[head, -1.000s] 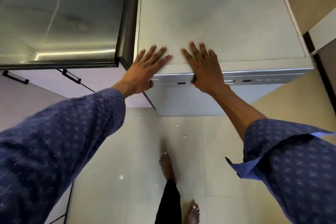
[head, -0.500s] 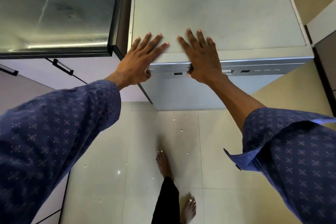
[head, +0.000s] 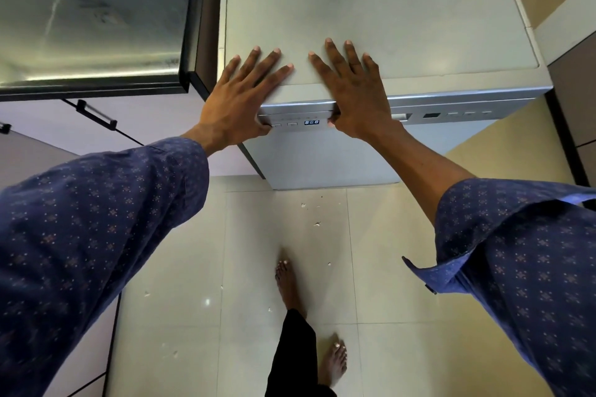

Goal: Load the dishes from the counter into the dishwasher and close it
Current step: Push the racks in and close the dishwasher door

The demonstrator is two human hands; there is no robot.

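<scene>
**Both hands flat on the closed dishwasher**

The dishwasher [head: 371, 10] stood shut against the wall, just to the right of the dark-edged counter [head: 90, 19], its grey top bare. No dishes showed on the visible stretch of counter.

The left hand [head: 238, 97] lay palm down over the front left part of the dishwasher's top. Its four fingers [head: 258, 68] were straight and spread, resting on the surface and holding nothing, while the thumb reached down over the front edge and touched the control panel [head: 296, 121] near its left end.

The right hand [head: 354, 97] lay the same way, just beside the left one but apart from it. Its fingers were straight and fanned out on the top, gripping nothing, and its thumb hooked down over the edge onto the panel, to the right of the lit display [head: 311, 122]. The display showed blue digits between the two thumbs.

Both arms wore blue patterned sleeves [head: 96, 235], the right one with an open cuff. Below, the person's bare feet [head: 287, 280] stood on a pale tiled floor [head: 387, 267] dotted with small white crumbs. A cabinet handle [head: 96, 113] showed under the counter.
</scene>
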